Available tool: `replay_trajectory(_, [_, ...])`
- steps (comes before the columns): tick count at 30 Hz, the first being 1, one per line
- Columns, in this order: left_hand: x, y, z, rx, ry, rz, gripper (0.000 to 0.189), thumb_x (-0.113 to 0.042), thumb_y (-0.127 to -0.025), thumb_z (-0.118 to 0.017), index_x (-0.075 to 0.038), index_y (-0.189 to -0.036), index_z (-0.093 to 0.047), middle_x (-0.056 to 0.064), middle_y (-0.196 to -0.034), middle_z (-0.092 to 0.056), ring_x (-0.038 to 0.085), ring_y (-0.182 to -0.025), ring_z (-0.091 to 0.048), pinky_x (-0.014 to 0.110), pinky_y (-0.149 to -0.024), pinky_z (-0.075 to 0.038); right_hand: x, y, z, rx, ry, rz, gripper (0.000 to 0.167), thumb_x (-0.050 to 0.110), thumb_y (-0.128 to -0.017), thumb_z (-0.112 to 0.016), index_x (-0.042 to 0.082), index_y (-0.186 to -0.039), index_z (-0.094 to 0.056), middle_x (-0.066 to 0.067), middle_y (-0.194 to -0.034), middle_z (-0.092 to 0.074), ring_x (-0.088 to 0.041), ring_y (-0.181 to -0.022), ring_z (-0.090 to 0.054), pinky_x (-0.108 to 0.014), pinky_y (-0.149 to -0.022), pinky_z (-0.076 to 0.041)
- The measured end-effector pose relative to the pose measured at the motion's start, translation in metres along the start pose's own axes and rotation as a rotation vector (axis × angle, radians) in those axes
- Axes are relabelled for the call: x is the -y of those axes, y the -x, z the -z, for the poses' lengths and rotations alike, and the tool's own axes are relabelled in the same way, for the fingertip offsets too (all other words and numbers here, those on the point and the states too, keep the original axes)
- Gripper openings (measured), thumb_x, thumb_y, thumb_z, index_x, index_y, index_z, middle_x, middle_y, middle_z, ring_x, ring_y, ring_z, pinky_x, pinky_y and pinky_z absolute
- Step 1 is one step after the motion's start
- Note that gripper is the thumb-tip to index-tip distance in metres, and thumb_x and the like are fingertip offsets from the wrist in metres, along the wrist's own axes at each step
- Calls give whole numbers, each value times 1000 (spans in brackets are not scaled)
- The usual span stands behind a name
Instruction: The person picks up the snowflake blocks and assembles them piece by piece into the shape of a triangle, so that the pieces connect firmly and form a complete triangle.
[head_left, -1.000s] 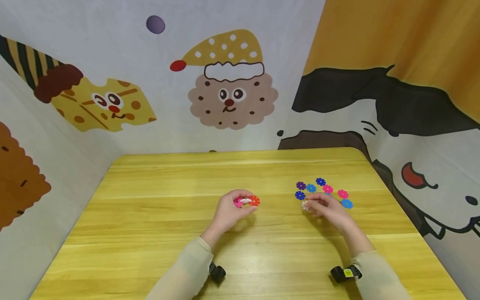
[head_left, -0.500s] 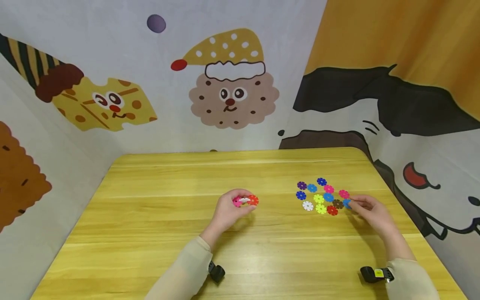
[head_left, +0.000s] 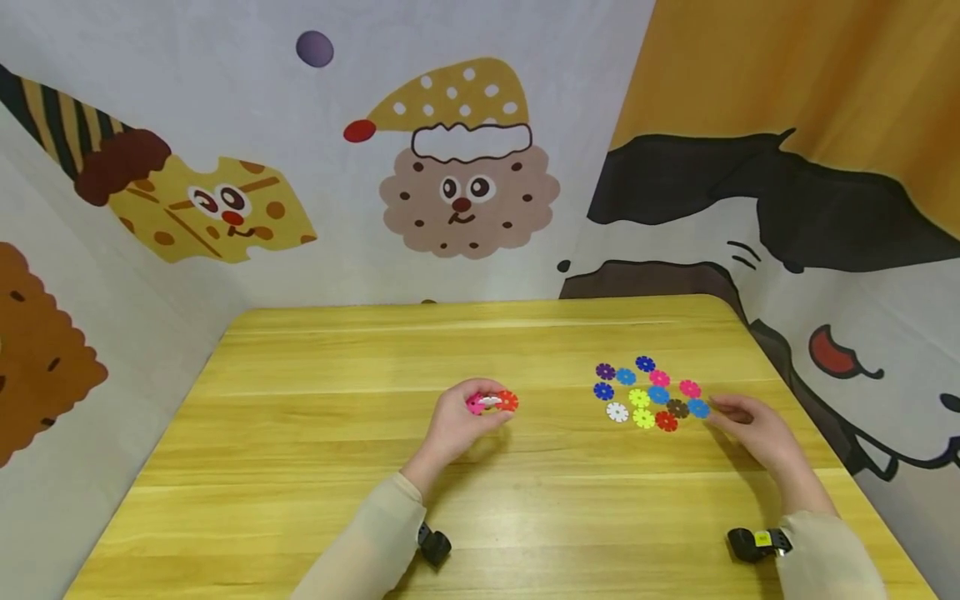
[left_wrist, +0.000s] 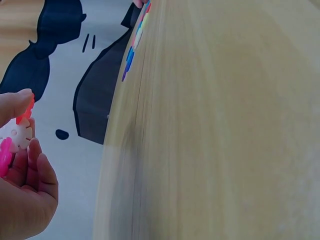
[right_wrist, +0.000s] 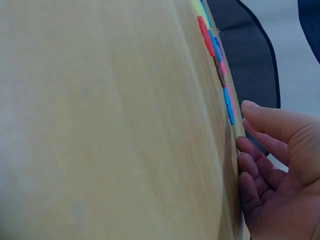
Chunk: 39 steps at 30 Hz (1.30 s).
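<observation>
My left hand grips a small joined piece of notched plastic snowflake discs, raised above the table. Pink, white and orange-red discs show between thumb and fingers in the left wrist view; the fingers hide part of the piece. On the right, my right hand holds nothing, its fingers loosely bent. Its fingertips lie just right of a light blue disc, with a slight gap between them in the right wrist view. Left of that one, a brown disc and a red disc lie flat.
Several more loose discs spread over the right part of the wooden table: white, yellow, purple, dark blue and pink. A printed curtain hangs behind the table's far edge. Each wrist wears a black camera.
My right hand has moved right, from over the white disc to the light blue disc at the group's right end, then slightly off it. The left hand stays put, still gripping its joined discs.
</observation>
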<state>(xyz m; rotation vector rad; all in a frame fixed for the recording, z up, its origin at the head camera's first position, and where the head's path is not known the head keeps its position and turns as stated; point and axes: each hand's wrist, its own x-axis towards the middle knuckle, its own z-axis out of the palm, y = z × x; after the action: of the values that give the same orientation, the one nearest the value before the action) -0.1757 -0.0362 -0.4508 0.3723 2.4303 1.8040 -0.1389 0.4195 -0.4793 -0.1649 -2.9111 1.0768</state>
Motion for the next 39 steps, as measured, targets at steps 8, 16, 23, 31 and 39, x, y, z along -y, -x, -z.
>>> replay_trajectory(8, [1, 0, -2, 9, 7, -9, 33, -15, -80, -84, -9, -109, -70, 4, -105, -68, 17, -93, -63, 30, -78, -56, 0, -11, -6, 5, 60, 2, 52, 32, -95, -68, -10, -126, -59, -32, -120, -56, -38, -99, -55, -40, -77, -46])
replay_trajectory(16, [1, 0, -3, 14, 19, -17, 33, -15, -80, -84, -8, -110, -71, 4, -105, -68, 20, -93, -62, 30, -76, -55, 3, -14, -12, -29, 79, 23, 45, 25, -93, -71, -9, -121, -61, -31, -115, -57, -41, -100, -53, -47, -81, -43])
replay_trajectory(23, [1, 1, -5, 30, 63, -13, 33, -14, -80, -83, -7, -110, -70, 5, -104, -68, 30, -97, -63, 26, -74, -55, 1, -10, -13, -40, 33, 22, 40, 19, -94, -70, -8, -119, -56, -27, -109, -59, -35, -94, -55, -37, -75, -43])
replay_trajectory(31, [2, 1, -5, 21, 64, -11, 33, -14, -80, -83, -7, -109, -70, 4, -103, -68, 26, -93, -63, 25, -71, -54, 8, 0, -16, -90, -38, 33, 26, 12, -97, -65, -2, -118, -56, -18, -99, -66, -8, -80, -52, -21, -62, -45])
replay_trajectory(39, [1, 3, -4, 11, 67, -15, 33, -14, -80, -84, -7, -109, -71, 4, -103, -68, 26, -93, -63, 24, -70, -54, 65, 3, -35, -102, -166, 97, 26, 10, -95, -67, -4, -116, -60, -14, -93, -66, -5, -78, -55, -19, -63, -48])
